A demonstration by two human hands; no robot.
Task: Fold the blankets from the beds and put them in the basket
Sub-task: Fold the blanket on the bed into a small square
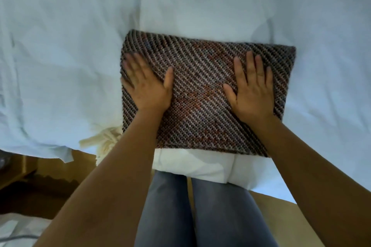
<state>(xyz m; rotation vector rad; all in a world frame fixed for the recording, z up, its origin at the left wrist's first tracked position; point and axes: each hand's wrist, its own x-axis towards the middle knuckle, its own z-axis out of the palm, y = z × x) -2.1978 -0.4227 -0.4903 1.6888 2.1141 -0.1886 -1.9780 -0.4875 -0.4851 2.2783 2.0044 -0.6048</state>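
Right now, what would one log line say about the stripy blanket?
blanket: folded, lying on white sheet | left grip: flat, pressing on blanket | right grip: flat, pressing on blanket

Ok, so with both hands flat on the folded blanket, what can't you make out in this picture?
Head view only:
The basket: nowhere in frame.
The folded blanket: its layer count is hidden, since only its top face shows; parts lie under the left hand and right hand.
The cream tassels: partly behind the left forearm; what they belong to is unclear.
The bottom-left corner: dim and cut off by the edge.
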